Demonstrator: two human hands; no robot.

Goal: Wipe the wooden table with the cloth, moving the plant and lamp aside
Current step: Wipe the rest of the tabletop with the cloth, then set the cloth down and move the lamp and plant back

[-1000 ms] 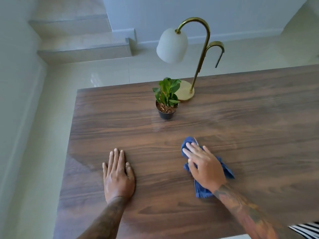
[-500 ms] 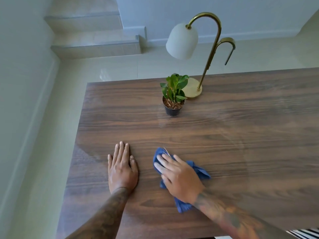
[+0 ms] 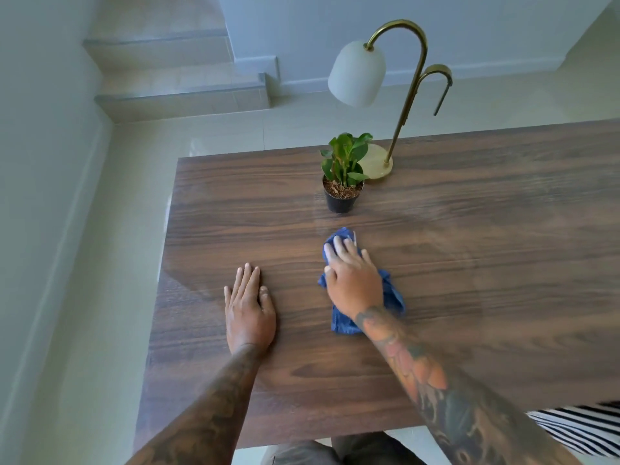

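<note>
**Wiping in progress near plant; plant and lamp not yet moved**

The right hand [image 3: 354,283] lay on the blue cloth [image 3: 385,297], its fingers [image 3: 339,246] straight and slightly spread, pressing the cloth flat on the wooden surface [image 3: 486,263]. The left hand [image 3: 250,308] rested flat on the surface to the left, fingers straight and close together, holding nothing and apart from the cloth.

The cloth sat in the middle of the near half of the surface, bunched. Its long axis ran from the near edge up toward the far edge, with the far end pointing roughly at the plant [image 3: 343,176]. The plant stood upright in its dark pot, near the cloth but not touching. The lamp [image 3: 379,129] stood just behind it at the far edge, its stem leaning right and its shade hanging over the far edge.

Assessment: the strokes would do best with the palm kept flat and pressure even, following the grain in overlapping passes. The plant would need lifting by its pot, not pushed with the cloth, as it looked light and could tip. The lamp should be moved by its base.
</note>
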